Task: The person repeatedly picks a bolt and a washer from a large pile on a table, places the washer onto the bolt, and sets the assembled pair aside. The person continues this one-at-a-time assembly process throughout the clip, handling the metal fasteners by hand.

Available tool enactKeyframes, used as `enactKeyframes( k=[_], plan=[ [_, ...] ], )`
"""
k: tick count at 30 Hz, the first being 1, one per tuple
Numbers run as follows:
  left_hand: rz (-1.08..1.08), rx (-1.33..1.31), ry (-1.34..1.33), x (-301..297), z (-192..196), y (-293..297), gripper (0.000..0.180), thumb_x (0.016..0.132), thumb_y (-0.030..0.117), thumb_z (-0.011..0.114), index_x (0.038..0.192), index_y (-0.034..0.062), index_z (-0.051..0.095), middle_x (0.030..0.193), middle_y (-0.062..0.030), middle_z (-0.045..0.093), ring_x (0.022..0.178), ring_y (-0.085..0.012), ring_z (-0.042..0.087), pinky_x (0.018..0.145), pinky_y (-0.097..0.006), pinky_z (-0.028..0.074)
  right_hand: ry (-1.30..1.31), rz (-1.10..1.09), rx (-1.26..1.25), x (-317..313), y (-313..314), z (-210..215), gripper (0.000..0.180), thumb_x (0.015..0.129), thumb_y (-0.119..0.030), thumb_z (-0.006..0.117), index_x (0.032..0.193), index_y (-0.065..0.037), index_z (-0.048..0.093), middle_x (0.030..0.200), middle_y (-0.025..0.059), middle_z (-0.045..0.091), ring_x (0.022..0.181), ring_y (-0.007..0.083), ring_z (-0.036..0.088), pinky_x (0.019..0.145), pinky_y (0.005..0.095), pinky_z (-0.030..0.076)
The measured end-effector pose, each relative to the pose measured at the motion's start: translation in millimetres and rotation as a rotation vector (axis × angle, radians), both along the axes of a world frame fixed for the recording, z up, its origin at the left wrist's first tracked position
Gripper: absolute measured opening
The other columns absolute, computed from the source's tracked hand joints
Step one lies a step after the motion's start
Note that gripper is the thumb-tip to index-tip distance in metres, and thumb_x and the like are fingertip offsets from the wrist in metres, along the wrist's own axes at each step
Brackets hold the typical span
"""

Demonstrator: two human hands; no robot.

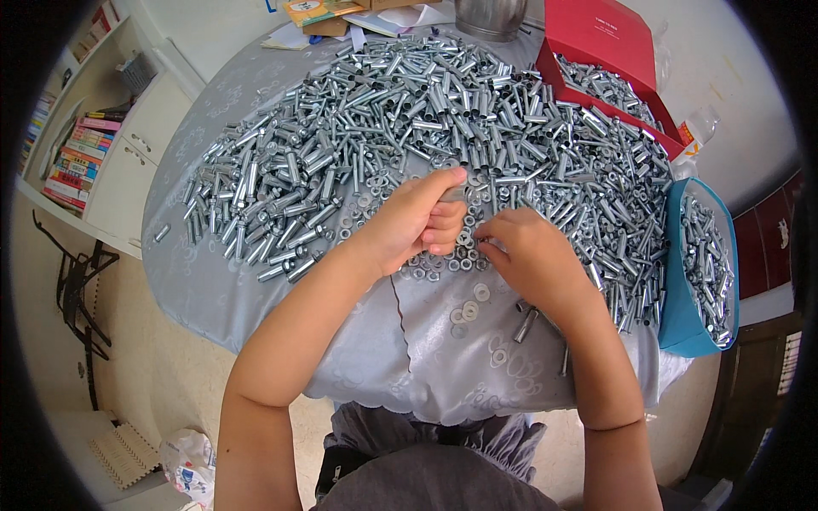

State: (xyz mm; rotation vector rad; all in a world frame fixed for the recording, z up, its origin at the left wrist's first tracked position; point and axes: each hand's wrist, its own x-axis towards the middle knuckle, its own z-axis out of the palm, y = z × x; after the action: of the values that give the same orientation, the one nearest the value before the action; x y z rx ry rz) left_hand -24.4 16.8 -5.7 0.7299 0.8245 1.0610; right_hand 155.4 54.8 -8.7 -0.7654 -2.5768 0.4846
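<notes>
My left hand (416, 215) is closed in a fist, thumb on top, around a grey metal sleeve (454, 194); only a short part of it shows past the fingers. Close by on the right, my right hand (527, 251) has its thumb and fingertips pinched together just above the nuts. Whatever the pinch holds, if anything, is too small to make out. Beneath and between both hands lie loose hex nuts (433, 276) and flat washers (481, 292). A great heap of silvery metal sleeves and bolts (443, 94) spreads behind and to both sides of the hands.
A grey patterned tablecloth (358, 362) covers the table. At the back right stands an open red box (596, 43) with metal parts inside. A blue fabric bin (673, 294) of bolts is at the right edge. Behind the heap are a metal pot (490, 17) and papers (400, 21).
</notes>
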Motion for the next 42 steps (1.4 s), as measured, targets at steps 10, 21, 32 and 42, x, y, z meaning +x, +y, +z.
enactKeyframes(
  k=[10, 21, 32, 42],
  plan=[
    [0.030, -0.023, 0.021, 2.0, -2.1, 0.2, 0.048, 0.088, 0.038, 0.040, 0.049, 0.0178, 0.020, 0.044, 0.0046, 0.022, 0.039, -0.0073, 0.021, 0.040, -0.023, 0.024, 0.204, 0.004, 0.057, -7.3, 1.7, 7.2, 0.012, 0.070, -0.005, 0.063, 0.081, -0.002, 0.061, 0.079, 0.0113, 0.060, 0.076, 0.0275, 0.058, 0.068, 0.0354, 0.046],
    [0.123, -0.072, 0.040, 3.5, -0.9, -0.4, 0.046, 0.087, 0.037, 0.042, 0.050, 0.0181, 0.022, 0.043, 0.0052, 0.023, 0.038, -0.0070, 0.023, 0.039, -0.024, 0.024, 0.595, -0.082, 0.048, -12.9, -1.1, 17.7, 0.020, 0.069, -0.001, 0.067, 0.088, -0.001, 0.061, 0.085, 0.0094, 0.062, 0.079, 0.0218, 0.060, 0.070, 0.0292, 0.047],
    [0.070, -0.051, 0.074, 4.1, -2.3, -1.3, 0.045, 0.089, 0.037, 0.039, 0.051, 0.0176, 0.025, 0.044, 0.0053, 0.025, 0.038, -0.0068, 0.024, 0.039, -0.023, 0.025, 0.686, -0.040, -0.113, -16.7, -0.6, 9.1, 0.019, 0.075, -0.004, 0.064, 0.093, 0.000, 0.060, 0.087, 0.0108, 0.061, 0.079, 0.0192, 0.059, 0.070, 0.0271, 0.047],
    [0.132, 0.107, 0.174, 8.1, -6.1, -5.8, 0.041, 0.090, 0.037, 0.043, 0.058, 0.0126, 0.037, 0.051, 0.0063, 0.031, 0.044, -0.0046, 0.028, 0.042, -0.023, 0.027, 0.549, -0.093, -0.156, -12.7, -4.9, 6.7, 0.016, 0.087, -0.015, 0.053, 0.085, 0.001, 0.054, 0.079, 0.0123, 0.059, 0.066, 0.0204, 0.056, 0.061, 0.0294, 0.044]
  ],
)
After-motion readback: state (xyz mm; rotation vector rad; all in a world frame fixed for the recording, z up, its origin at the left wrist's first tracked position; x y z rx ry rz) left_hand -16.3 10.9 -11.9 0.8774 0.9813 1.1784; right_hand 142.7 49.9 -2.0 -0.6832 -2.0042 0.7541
